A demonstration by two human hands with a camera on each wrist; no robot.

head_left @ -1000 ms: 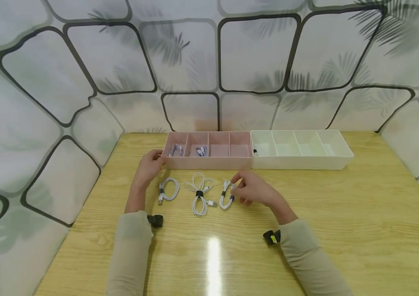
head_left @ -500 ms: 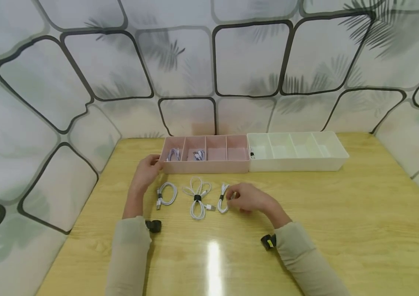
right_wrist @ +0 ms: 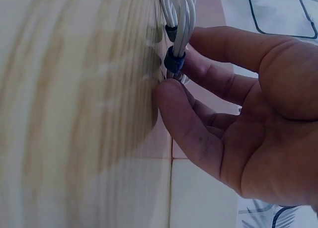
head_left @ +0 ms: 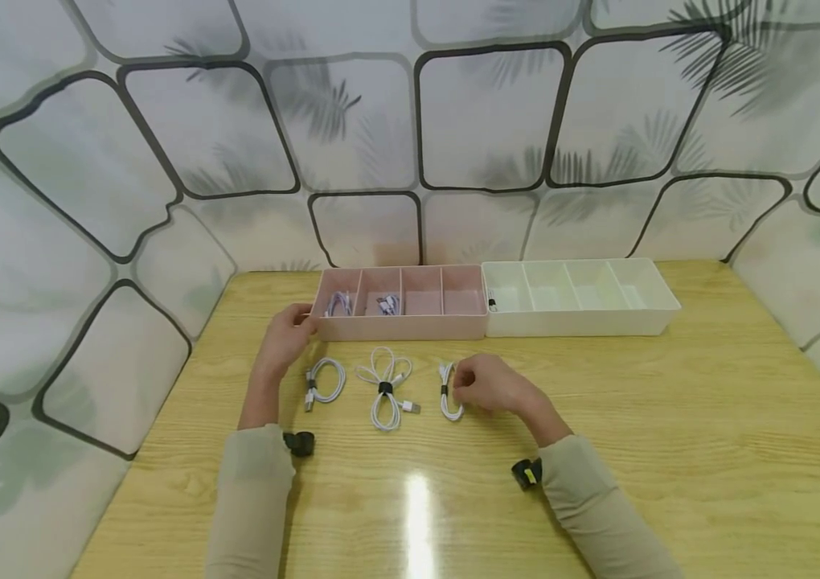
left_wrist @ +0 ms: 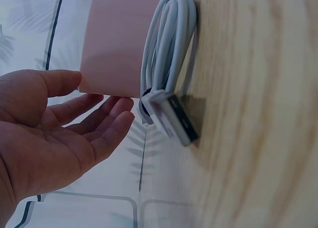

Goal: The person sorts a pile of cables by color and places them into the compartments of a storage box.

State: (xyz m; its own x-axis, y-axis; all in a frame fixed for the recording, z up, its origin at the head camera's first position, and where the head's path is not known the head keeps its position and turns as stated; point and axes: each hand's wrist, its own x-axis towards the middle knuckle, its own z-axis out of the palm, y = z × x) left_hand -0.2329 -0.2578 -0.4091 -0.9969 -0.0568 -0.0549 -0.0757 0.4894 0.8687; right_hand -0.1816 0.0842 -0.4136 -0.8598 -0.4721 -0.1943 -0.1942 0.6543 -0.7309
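Note:
In the head view my left hand (head_left: 284, 342) rests at the left end of the pink divided box (head_left: 399, 328). Its thumb touches the box's corner, fingers loosely bent against the end. Near it lies a coiled white USB cable (left_wrist: 169, 44) with a black strap. My right hand (head_left: 491, 382) pinches, between thumb and finger, a white cable with a blue strap (right_wrist: 175, 60), which it hides in the head view. Just left of the fingers lies a white cable with a black strap (head_left: 444, 389). Between the hands lies a larger looped white USB cable (head_left: 386, 410).
A white divided box (head_left: 584, 324) stands end to end with the pink one; its leftmost compartment holds something small and black. Purplish cables (head_left: 339, 303) lie in the pink box's two left compartments. A patterned backdrop rises behind the wooden table (head_left: 670, 450).
My right hand has lowered onto the right-hand cables, and the blue strap is now hidden behind it in the head view. The black-strapped cable beside it has shifted slightly right. My left hand stays put.

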